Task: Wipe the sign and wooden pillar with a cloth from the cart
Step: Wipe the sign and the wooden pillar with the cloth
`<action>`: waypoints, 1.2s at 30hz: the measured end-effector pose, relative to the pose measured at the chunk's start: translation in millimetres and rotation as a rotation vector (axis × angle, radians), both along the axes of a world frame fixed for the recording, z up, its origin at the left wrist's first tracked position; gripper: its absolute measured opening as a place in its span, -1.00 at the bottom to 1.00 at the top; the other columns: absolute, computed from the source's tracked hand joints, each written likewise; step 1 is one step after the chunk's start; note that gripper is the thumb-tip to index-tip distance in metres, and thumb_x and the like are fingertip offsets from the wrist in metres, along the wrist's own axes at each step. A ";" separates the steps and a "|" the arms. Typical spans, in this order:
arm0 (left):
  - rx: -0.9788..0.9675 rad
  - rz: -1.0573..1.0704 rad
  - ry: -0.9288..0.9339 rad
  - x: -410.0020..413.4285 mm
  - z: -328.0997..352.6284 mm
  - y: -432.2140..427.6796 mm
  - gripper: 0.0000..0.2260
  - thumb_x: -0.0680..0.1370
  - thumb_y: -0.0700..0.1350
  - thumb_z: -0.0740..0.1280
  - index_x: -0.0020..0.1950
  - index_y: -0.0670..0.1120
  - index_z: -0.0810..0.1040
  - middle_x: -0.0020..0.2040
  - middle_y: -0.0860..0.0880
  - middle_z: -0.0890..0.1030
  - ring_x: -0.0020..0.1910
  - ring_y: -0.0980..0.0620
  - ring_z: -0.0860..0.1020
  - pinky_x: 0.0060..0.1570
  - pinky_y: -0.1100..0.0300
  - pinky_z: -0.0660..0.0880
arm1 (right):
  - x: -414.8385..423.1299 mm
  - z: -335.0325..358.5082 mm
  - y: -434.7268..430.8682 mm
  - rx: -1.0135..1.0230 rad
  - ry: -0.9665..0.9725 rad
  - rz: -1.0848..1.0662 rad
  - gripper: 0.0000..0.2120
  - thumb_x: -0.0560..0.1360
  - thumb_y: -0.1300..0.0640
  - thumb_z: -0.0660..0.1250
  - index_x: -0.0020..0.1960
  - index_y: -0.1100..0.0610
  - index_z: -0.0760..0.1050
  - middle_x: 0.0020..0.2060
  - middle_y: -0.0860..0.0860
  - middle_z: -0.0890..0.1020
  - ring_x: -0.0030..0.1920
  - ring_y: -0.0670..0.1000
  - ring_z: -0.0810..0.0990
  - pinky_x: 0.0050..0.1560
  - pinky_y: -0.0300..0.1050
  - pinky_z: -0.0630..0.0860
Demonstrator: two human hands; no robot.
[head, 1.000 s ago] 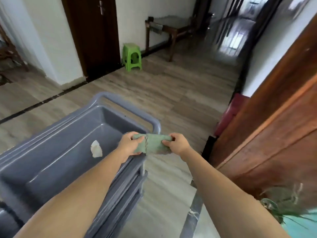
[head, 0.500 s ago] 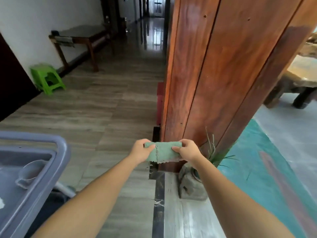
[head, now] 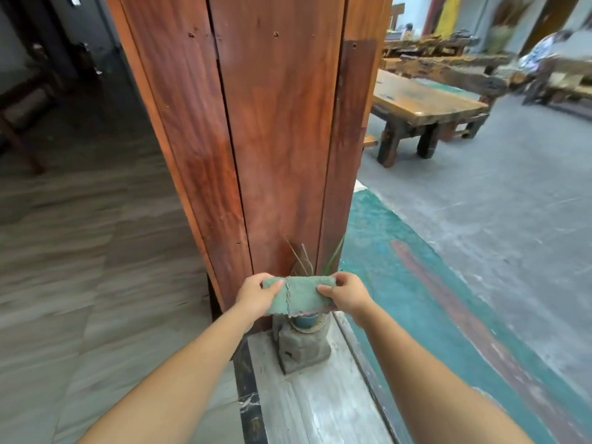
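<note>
A head-worn camera looks forward and down along 2 bare forearms reaching out from the bottom of the frame. Between them a small folded green cloth with a ragged lower edge point(head: 298, 295) is held stretched flat in the air, low in the middle of the view. The left hand point(head: 256, 294) pinches the cloth's left end, thumb on top and fingers curled underneath; the right hand point(head: 344, 293) pinches the right end the same way. A line of stitching runs down the cloth just beside the left thumb. Directly beyond the cloth stands a tall reddish-brown pillar of vertical wooden boards point(head: 256, 123), which fills the centre of the frame and runs out of the top. The cloth hangs in front of the pillar's lower part; whether it touches the wood cannot be told. At the pillar's foot, just below the cloth, a rough grey stone block holding a small blue-green pot point(head: 302, 344) sits on a pale marble threshold strip point(head: 320, 405), with thin green leaves point(head: 333, 257) rising beside the wood. Grey wood-grain floor point(head: 96, 267) lies to the left, blurred. To the right a teal painted floor area point(head: 400, 283) meets grey concrete, and farther back stands a low table made of a thick wooden slab point(head: 426, 104).
</note>
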State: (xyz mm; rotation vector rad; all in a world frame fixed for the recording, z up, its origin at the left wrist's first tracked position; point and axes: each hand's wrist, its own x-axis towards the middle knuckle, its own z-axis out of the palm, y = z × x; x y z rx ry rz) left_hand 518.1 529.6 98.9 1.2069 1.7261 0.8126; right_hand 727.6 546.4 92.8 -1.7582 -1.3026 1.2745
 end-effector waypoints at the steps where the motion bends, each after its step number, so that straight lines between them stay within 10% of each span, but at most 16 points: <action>1: 0.001 -0.009 -0.008 2.3 0.6 7.3 -0.86 0.54 -0.01 0.40 -0.06 -0.06 0.67 -0.10 -0.09 0.70 -0.15 -0.06 0.65 -0.18 0.11 0.58 | 3.4 1.8 2.7 -0.005 0.012 -0.021 -0.86 0.43 0.18 0.52 -0.17 0.14 0.55 -0.19 0.15 0.65 -0.06 0.31 0.71 -0.06 0.29 0.67; 11: 0.159 -0.132 0.055 -24.5 67.4 117.3 -0.86 0.59 -0.02 0.33 0.00 -0.05 0.64 -0.07 -0.02 0.66 -0.07 -0.06 0.62 -0.14 0.12 0.52 | -13.7 75.8 93.9 0.139 -0.050 -0.017 -0.89 0.46 0.18 0.50 -0.06 0.17 0.63 -0.14 0.13 0.71 -0.09 0.17 0.73 -0.09 0.18 0.70; 36: 1.086 -0.006 0.388 -49.8 542.0 340.1 -0.87 0.56 0.02 0.37 -0.06 0.01 0.68 -0.13 -0.03 0.70 -0.14 -0.02 0.64 -0.14 0.11 0.54 | -18.1 551.5 346.2 1.098 -0.128 0.134 -0.91 0.48 0.16 0.47 -0.03 0.13 0.65 -0.10 0.08 0.71 -0.10 0.06 0.72 -0.24 -0.06 0.72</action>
